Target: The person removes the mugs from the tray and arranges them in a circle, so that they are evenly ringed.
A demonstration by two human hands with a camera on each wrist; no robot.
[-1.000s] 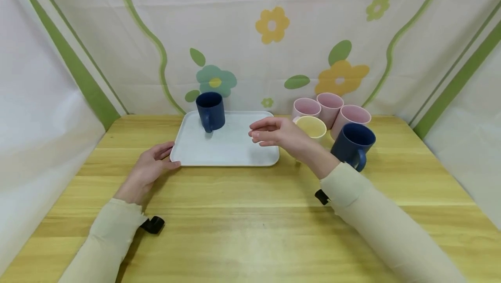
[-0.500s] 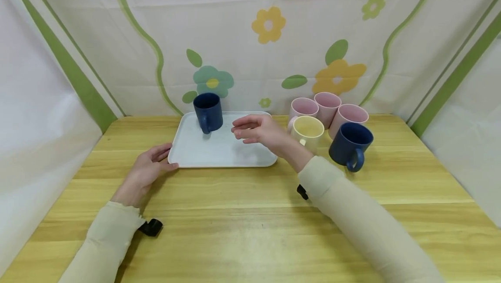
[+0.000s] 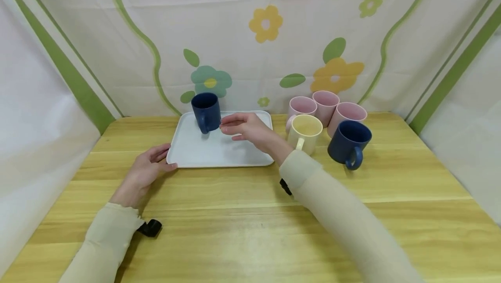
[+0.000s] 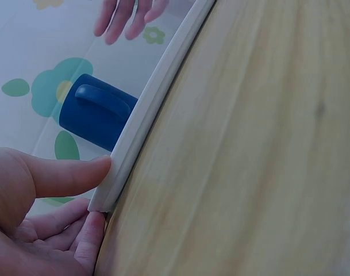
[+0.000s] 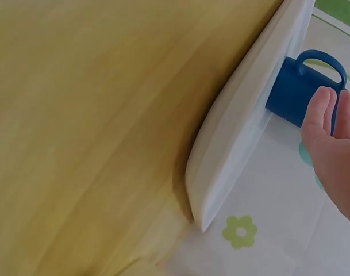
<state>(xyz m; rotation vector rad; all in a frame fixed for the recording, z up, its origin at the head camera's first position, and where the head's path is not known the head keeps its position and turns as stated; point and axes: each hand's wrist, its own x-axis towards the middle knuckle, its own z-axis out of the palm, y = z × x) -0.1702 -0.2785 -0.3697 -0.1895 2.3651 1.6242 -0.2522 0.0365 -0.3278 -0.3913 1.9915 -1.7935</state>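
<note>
A white tray (image 3: 219, 152) lies on the wooden table. My left hand (image 3: 142, 172) holds its front left corner, with the thumb on the front edge and the fingers along the left side; in the left wrist view the thumb (image 4: 77, 175) meets the rim. A dark blue mug (image 3: 206, 111) stands upright on the tray's back left part, its handle facing forward. My right hand (image 3: 250, 131) hovers over the tray just right of this mug. Its fingers are loosely extended and hold nothing; whether the fingertips touch the mug I cannot tell.
Right of the tray stand a pale yellow mug (image 3: 304, 137), a second dark blue mug (image 3: 346, 144) and three pink mugs (image 3: 346, 115) behind, close together. A white curtain (image 3: 219, 22) with printed flowers hangs behind the table (image 3: 235, 231).
My right hand has moved left, from beside the yellow mug across the tray toward the dark blue mug. The left hand stays at the tray corner. The view shifts slightly.
</note>
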